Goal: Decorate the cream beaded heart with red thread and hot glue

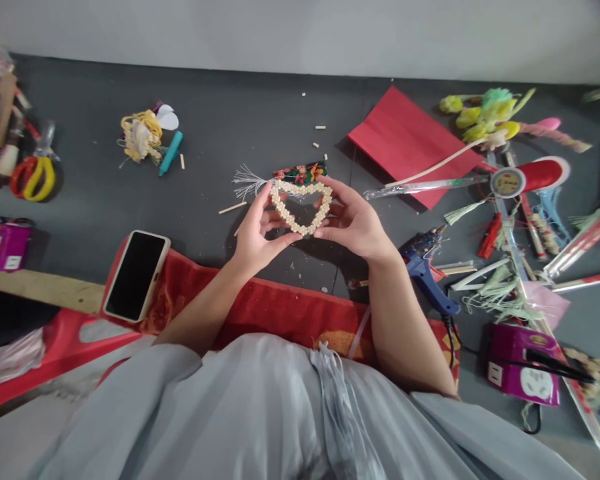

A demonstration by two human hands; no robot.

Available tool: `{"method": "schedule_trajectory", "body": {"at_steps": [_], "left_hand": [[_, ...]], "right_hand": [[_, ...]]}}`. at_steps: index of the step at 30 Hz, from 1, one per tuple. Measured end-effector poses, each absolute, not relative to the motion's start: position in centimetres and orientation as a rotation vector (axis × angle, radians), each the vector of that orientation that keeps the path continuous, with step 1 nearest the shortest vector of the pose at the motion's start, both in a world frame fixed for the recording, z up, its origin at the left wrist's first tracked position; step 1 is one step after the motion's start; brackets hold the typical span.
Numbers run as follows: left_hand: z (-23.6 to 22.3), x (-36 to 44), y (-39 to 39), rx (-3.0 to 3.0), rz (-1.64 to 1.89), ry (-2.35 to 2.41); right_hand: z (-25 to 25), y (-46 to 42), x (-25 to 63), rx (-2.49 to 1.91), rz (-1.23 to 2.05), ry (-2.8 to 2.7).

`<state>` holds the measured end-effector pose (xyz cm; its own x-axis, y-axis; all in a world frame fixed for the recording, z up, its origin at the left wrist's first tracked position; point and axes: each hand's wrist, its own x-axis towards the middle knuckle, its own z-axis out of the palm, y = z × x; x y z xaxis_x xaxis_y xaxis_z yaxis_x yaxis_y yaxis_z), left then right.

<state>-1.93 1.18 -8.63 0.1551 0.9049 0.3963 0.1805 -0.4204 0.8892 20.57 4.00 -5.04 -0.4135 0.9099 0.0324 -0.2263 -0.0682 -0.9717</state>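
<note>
From where I stand, a dark grey tabletop (220,100) runs up to a pale, plain wall (300,33). With the beaded heart (284,215) as the clock's centre and the wall at twelve, a red patterned cloth (290,300) lies along the near edge at six. A phone (137,275) with a dark screen rests on it at eight.

The heart is an open outline of knobbly cream pieces, held in front of the person. The left hand (255,233) grips its nine o'clock side and the right hand (357,223) its three o'clock side, thumbs near the lower point; I cannot tell whether the heart touches the table. Just past it at twelve lies floral fabric (300,173), with fine silvery threads (250,180) fanning out at about eleven.

At two, a smooth sheet of red paper (405,140) lies folded, angled to the wall. A round spool (507,181) sits at three among glossy clear strips. At four come a blue glue gun (430,267) and, farther out, a shiny purple socket block (523,363). Fluffy yellow yarn (145,130) bunches at ten beside a teal tube (171,153); red-and-yellow-handled scissors (35,177) lie at nine.
</note>
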Motion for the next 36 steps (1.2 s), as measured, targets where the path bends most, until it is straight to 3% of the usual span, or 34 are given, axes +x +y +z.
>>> {"method": "schedule_trajectory", "body": {"at_steps": [36], "left_hand": [[-8.0,-2.36,1.04,1.817,1.251,1.017]], "right_hand": [[-5.23,4.12,20.89,-0.896,1.479,-1.545]]}}
